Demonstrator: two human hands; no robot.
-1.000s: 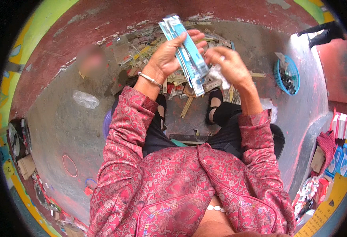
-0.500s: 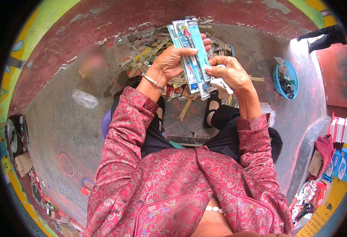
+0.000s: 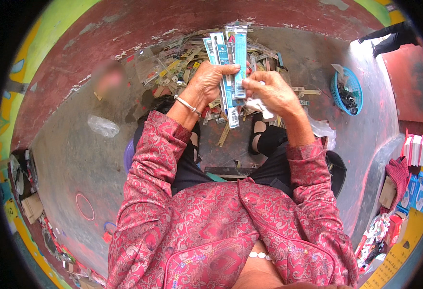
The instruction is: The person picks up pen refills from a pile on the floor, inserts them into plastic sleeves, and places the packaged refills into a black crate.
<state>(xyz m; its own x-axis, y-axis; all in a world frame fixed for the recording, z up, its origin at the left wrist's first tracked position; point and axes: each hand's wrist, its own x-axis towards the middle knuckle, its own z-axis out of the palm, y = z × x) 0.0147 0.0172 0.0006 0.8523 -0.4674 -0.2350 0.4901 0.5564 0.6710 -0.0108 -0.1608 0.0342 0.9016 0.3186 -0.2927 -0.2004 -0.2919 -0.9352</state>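
Observation:
My left hand (image 3: pixel 205 82) is closed around a fanned bunch of slim blue-and-white packets (image 3: pixel 224 55) in clear sleeves, its thumb lying across their front. The packets stand roughly upright in front of me. Close by on the right, my right hand (image 3: pixel 276 96) has thumb and fingers pinched together at the edge of the front packet. A crumpled white cloth or tissue (image 3: pixel 260 107) is tucked under its fingers. Below both hands, a loose pile of slim packets and flat strips (image 3: pixel 182 62) is spread over the floor between and beyond my feet.
A blue plastic basket (image 3: pixel 361 94) with dark scraps stands at the right. A clear plastic bag (image 3: pixel 103 126) lies on the floor to the left, near a purple rounded thing (image 3: pixel 128 155). Blue boxes (image 3: pixel 421 195) are stacked far right. Another person's dark-clothed leg (image 3: pixel 389 38) shows upper right.
The packets have spread apart, with the front one shifted right and upright. My right hand has moved slightly left and its fingertips stay near the packets' edge.

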